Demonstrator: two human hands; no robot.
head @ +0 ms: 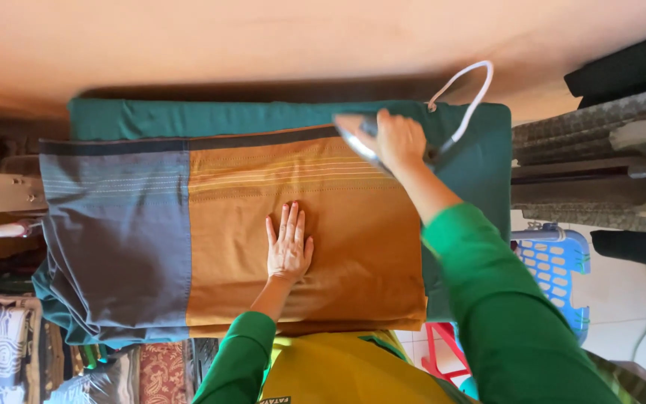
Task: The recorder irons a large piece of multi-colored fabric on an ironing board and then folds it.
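Iron (357, 142) blurred, half hidden in gripping right hand (400, 139); left hand (288, 247) flat, spread on cloth (300, 224).

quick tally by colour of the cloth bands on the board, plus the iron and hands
Ochre-brown cloth band: 1
Grey-blue cloth band: 1
Green ironing board cover: 1
Iron: 1
Hands: 2, the left hand flat on the cloth, the right hand gripping the iron
Total: 6
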